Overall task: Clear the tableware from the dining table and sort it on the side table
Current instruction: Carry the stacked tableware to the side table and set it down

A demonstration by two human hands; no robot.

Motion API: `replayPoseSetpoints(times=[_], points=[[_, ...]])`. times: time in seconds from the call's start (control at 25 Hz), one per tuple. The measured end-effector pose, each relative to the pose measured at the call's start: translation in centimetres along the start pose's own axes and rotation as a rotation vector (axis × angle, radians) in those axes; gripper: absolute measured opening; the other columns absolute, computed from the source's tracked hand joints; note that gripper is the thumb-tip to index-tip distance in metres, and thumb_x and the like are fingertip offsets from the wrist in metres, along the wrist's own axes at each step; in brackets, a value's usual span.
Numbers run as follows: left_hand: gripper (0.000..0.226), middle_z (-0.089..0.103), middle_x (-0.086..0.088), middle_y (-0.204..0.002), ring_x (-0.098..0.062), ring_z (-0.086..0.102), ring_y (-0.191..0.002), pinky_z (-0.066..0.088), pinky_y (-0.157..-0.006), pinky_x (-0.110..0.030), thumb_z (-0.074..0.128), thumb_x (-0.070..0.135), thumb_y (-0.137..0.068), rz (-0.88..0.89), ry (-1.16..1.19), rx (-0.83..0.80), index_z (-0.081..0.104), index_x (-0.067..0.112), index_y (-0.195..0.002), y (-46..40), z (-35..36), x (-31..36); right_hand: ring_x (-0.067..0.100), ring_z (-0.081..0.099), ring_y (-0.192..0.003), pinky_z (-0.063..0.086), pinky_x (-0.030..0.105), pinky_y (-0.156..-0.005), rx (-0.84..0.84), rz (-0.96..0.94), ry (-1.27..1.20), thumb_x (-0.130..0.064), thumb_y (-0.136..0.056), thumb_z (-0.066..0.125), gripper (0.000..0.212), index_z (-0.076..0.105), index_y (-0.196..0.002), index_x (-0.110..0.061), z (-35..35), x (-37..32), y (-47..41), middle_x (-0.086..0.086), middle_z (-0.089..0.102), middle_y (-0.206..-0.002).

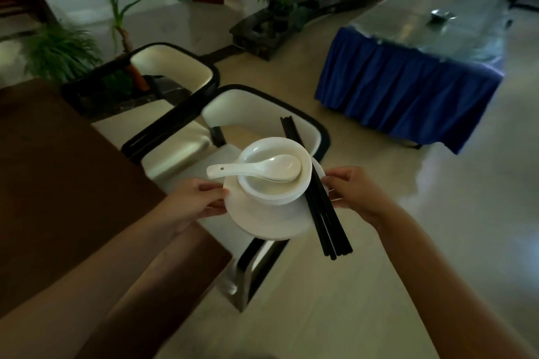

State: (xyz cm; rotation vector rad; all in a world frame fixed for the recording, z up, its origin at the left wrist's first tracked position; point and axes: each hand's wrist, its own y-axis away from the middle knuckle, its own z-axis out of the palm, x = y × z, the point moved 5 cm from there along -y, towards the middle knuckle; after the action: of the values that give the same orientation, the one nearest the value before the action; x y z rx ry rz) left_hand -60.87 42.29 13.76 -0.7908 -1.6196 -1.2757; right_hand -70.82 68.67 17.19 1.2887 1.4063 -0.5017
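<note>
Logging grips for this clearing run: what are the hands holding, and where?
Both hold the white plate by opposite rim edges: left hand on its left, right hand on its right. On it ride stacked bowls, a spoon and black chopsticks.

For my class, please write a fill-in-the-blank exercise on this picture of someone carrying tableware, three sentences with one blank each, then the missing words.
1. The white spoon lies across the top of the stacked ______.
2. The left hand and the right hand grip opposite edges of the white ______.
3. The black chopsticks lie on the side of the stack nearer the ______ hand.

Missing words: bowls; plate; right
</note>
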Motion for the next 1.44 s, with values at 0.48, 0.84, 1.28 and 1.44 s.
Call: replayPoseSetpoints(times=[0.48, 0.84, 1.28, 1.44], points=[[0.013, 0.073, -0.014, -0.082, -0.016, 0.072, -0.066, 0.057, -0.055, -0.023, 0.064, 0.0, -0.08, -0.007, -0.1, -0.281, 0.065, 0.002, -0.093, -12.4, 27.1, 9.1, 0.014, 0.062, -0.057, 0.053, 0.021, -0.051, 0.309, 0.088, -0.15, -0.004, -0.09, 0.05, 0.019, 0.067, -0.099, -0.003, -26.1, 7.7, -3.0, 0.009, 0.063, -0.073], [0.01, 0.075, -0.008, -0.079, -0.017, 0.072, -0.071, 0.057, -0.057, -0.025, 0.066, 0.005, -0.08, 0.035, -0.23, -0.411, 0.067, 0.006, -0.09, -24.2, 47.6, 19.8, 0.016, 0.065, -0.064, 0.054, 0.021, -0.053, 0.481, 0.102, -0.205, -0.006, -0.09, 0.052, 0.018, 0.067, -0.098, -0.002, -46.8, 8.9, -10.6, 0.013, 0.065, -0.079], [0.007, 0.075, -0.005, -0.068, -0.013, 0.071, -0.062, 0.054, -0.051, -0.017, 0.063, 0.003, -0.083, 0.128, -0.202, -0.445, 0.069, 0.002, -0.086, -35.6, 74.6, 26.9, 0.012, 0.067, -0.058, 0.053, 0.022, -0.054, 0.457, 0.065, -0.218, -0.006, -0.089, 0.053, 0.017, 0.068, -0.096, -0.001, -75.2, 13.2, -21.1, 0.012, 0.067, -0.076], [0.007, 0.075, -0.009, -0.073, -0.014, 0.072, -0.065, 0.054, -0.052, -0.018, 0.063, 0.004, -0.082, 0.134, -0.169, -0.395, 0.07, 0.003, -0.085, -39.7, 83.1, 29.3, 0.011, 0.063, -0.052, 0.052, 0.021, -0.051, 0.417, 0.068, -0.226, -0.004, -0.088, 0.052, 0.018, 0.069, -0.091, -0.001, -84.9, 14.3, -25.9, 0.009, 0.063, -0.065]])
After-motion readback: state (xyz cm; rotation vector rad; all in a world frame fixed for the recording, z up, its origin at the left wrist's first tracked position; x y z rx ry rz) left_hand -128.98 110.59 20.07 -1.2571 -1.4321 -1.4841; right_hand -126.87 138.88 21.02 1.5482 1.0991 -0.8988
